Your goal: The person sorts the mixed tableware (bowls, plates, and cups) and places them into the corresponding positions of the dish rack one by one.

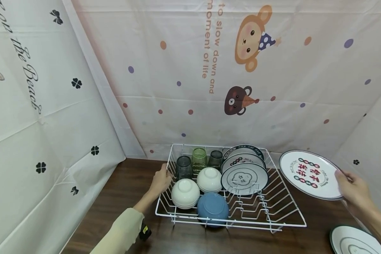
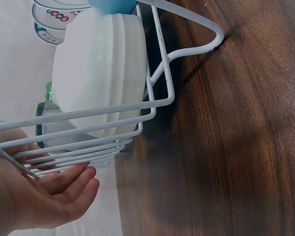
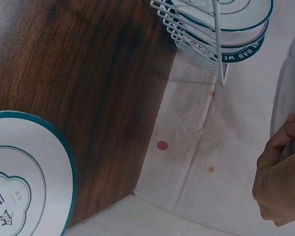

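My left hand (image 1: pixel 162 180) grips the left side rim of a white wire dish rack (image 1: pixel 241 221). In the left wrist view the fingers (image 2: pixel 71 189) lie along the outside of the wires. Off the rack's right side, my right hand (image 1: pixel 355 188) pinches the edge of a white plate (image 1: pixel 311 174) with red characters and a dark rim, held up and tilted. In the right wrist view that plate shows only its grey underside (image 3: pixel 291 93). The rack holds white bowls (image 1: pixel 185 193), a blue bowl (image 1: pixel 213 208), upside-down glasses (image 1: pixel 199 158) and several upright plates (image 1: pixel 245 179).
On the brown wooden table (image 1: pixel 120 197) a green-rimmed white plate (image 1: pixel 355 241) lies at the near right, partly cut off by the frame. Printed cloth (image 1: pixel 184 98) hangs behind the rack and along both sides. The rack's right-hand slots hold no dishes.
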`<action>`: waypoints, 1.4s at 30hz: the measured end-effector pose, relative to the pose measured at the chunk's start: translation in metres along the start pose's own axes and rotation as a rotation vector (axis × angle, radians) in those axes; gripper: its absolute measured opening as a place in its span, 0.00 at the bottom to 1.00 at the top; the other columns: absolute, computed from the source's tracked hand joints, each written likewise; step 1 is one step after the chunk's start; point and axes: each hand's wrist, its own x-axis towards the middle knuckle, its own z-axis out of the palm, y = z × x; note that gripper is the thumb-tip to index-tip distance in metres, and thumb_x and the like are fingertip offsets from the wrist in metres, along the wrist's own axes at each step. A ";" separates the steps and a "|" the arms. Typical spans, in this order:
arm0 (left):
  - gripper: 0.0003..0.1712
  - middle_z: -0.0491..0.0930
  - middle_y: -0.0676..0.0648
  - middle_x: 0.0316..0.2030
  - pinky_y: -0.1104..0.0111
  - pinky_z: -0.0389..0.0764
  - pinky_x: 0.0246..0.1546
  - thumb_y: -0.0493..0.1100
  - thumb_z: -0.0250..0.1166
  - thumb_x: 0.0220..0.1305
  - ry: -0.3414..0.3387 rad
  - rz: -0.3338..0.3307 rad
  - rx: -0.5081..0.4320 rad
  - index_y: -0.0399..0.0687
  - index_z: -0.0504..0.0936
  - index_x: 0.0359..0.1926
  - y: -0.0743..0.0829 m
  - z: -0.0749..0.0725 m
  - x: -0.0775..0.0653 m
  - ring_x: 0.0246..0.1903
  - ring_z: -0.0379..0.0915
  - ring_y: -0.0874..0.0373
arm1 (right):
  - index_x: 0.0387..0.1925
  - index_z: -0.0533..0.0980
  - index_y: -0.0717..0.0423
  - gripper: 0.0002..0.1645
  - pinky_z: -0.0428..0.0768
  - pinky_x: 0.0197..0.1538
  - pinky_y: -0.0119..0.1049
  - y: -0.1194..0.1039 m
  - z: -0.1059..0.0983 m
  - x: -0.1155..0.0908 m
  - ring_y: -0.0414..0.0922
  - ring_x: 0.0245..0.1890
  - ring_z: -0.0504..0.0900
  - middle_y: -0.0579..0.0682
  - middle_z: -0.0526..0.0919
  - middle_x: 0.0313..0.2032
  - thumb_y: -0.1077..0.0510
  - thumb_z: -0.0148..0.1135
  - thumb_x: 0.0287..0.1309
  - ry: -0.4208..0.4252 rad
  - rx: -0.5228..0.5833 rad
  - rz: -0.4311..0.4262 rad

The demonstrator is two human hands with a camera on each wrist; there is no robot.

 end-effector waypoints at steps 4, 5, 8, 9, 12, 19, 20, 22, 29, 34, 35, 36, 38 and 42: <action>0.18 0.87 0.41 0.33 0.51 0.80 0.35 0.32 0.48 0.68 0.006 -0.002 -0.003 0.32 0.72 0.57 0.000 0.001 0.000 0.33 0.83 0.45 | 0.74 0.40 0.83 0.50 0.83 0.30 0.28 -0.005 -0.001 -0.003 0.28 0.25 0.78 0.32 0.75 0.28 0.41 0.36 0.78 -0.019 0.004 -0.010; 0.18 0.87 0.41 0.32 0.51 0.80 0.35 0.32 0.48 0.68 0.006 -0.006 -0.004 0.32 0.72 0.57 0.000 0.001 -0.001 0.33 0.83 0.45 | 0.74 0.40 0.82 0.51 0.83 0.30 0.28 -0.007 0.000 -0.004 0.28 0.25 0.78 0.32 0.75 0.28 0.40 0.37 0.78 -0.020 -0.004 -0.013; 0.19 0.86 0.41 0.32 0.51 0.80 0.35 0.31 0.49 0.67 0.002 -0.012 -0.009 0.31 0.72 0.57 -0.001 0.001 -0.002 0.33 0.83 0.45 | 0.74 0.40 0.81 0.50 0.82 0.30 0.27 -0.013 0.003 -0.008 0.28 0.25 0.78 0.33 0.75 0.30 0.40 0.38 0.78 -0.009 -0.011 -0.028; 0.19 0.86 0.41 0.32 0.51 0.80 0.35 0.31 0.49 0.67 0.001 -0.012 -0.008 0.31 0.72 0.57 -0.001 0.001 -0.002 0.33 0.83 0.45 | 0.74 0.41 0.81 0.49 0.82 0.29 0.27 -0.016 0.005 -0.010 0.28 0.25 0.78 0.33 0.74 0.30 0.41 0.37 0.78 -0.005 -0.015 -0.043; 0.19 0.86 0.41 0.32 0.51 0.80 0.35 0.31 0.49 0.67 0.005 -0.003 -0.001 0.31 0.72 0.57 -0.001 0.000 -0.002 0.33 0.83 0.45 | 0.74 0.44 0.80 0.47 0.81 0.27 0.26 -0.024 0.013 -0.014 0.28 0.23 0.78 0.29 0.73 0.27 0.42 0.37 0.79 0.010 -0.017 -0.082; 0.17 0.87 0.41 0.33 0.51 0.80 0.37 0.32 0.48 0.69 0.007 -0.015 0.003 0.32 0.72 0.57 -0.004 0.001 0.000 0.33 0.83 0.45 | 0.74 0.49 0.78 0.41 0.79 0.27 0.26 -0.041 0.038 -0.025 0.28 0.24 0.76 0.51 0.78 0.35 0.46 0.34 0.79 0.051 -0.063 -0.147; 0.17 0.87 0.41 0.33 0.51 0.80 0.36 0.32 0.48 0.69 0.004 -0.015 0.001 0.33 0.72 0.56 -0.004 0.001 0.000 0.33 0.83 0.45 | 0.74 0.50 0.78 0.40 0.78 0.28 0.26 -0.043 0.040 -0.027 0.27 0.25 0.75 0.58 0.78 0.38 0.47 0.34 0.79 0.054 -0.065 -0.155; 0.18 0.87 0.41 0.33 0.51 0.80 0.36 0.32 0.48 0.68 -0.002 -0.011 -0.003 0.32 0.72 0.56 -0.003 0.001 0.000 0.33 0.83 0.45 | 0.72 0.53 0.79 0.38 0.76 0.29 0.23 -0.045 0.044 -0.029 0.25 0.27 0.73 0.69 0.76 0.44 0.50 0.34 0.78 0.061 -0.065 -0.175; 0.20 0.87 0.40 0.34 0.52 0.80 0.36 0.32 0.49 0.67 0.005 -0.017 -0.022 0.33 0.72 0.58 -0.002 0.001 0.001 0.34 0.83 0.46 | 0.71 0.51 0.83 0.37 0.77 0.32 0.20 -0.060 0.057 -0.036 0.21 0.32 0.70 0.78 0.68 0.55 0.54 0.30 0.76 -0.047 -0.013 -0.175; 0.19 0.87 0.41 0.33 0.51 0.80 0.37 0.31 0.49 0.66 0.016 -0.005 -0.020 0.33 0.73 0.56 -0.001 0.001 0.000 0.35 0.84 0.45 | 0.73 0.43 0.83 0.37 0.81 0.36 0.25 -0.060 0.063 -0.040 0.24 0.34 0.75 0.61 0.74 0.50 0.56 0.32 0.79 -0.161 0.053 -0.191; 0.19 0.87 0.41 0.33 0.51 0.80 0.37 0.31 0.49 0.66 0.016 -0.001 -0.022 0.33 0.73 0.57 0.000 0.001 0.000 0.34 0.83 0.45 | 0.73 0.43 0.83 0.37 0.83 0.36 0.27 -0.060 0.064 -0.041 0.26 0.33 0.77 0.53 0.76 0.46 0.56 0.33 0.80 -0.175 0.068 -0.198; 0.19 0.87 0.40 0.33 0.51 0.80 0.36 0.31 0.49 0.66 0.019 0.002 -0.027 0.33 0.73 0.57 0.000 0.001 0.000 0.34 0.83 0.45 | 0.73 0.42 0.83 0.37 0.84 0.35 0.28 -0.060 0.064 -0.041 0.28 0.33 0.78 0.46 0.77 0.43 0.57 0.35 0.80 -0.189 0.101 -0.200; 0.19 0.87 0.40 0.33 0.52 0.80 0.36 0.31 0.49 0.67 0.020 -0.005 -0.031 0.33 0.73 0.57 0.001 0.001 0.001 0.33 0.82 0.46 | 0.74 0.41 0.81 0.37 0.85 0.34 0.31 -0.059 0.065 -0.042 0.30 0.31 0.81 0.34 0.77 0.38 0.57 0.38 0.80 -0.206 0.151 -0.206; 0.18 0.86 0.39 0.34 0.55 0.78 0.34 0.31 0.49 0.67 0.015 -0.003 -0.039 0.33 0.72 0.57 0.000 -0.001 0.001 0.32 0.81 0.48 | 0.73 0.43 0.80 0.36 0.86 0.32 0.35 -0.059 0.068 -0.045 0.34 0.29 0.82 0.23 0.76 0.34 0.59 0.41 0.79 -0.223 0.198 -0.220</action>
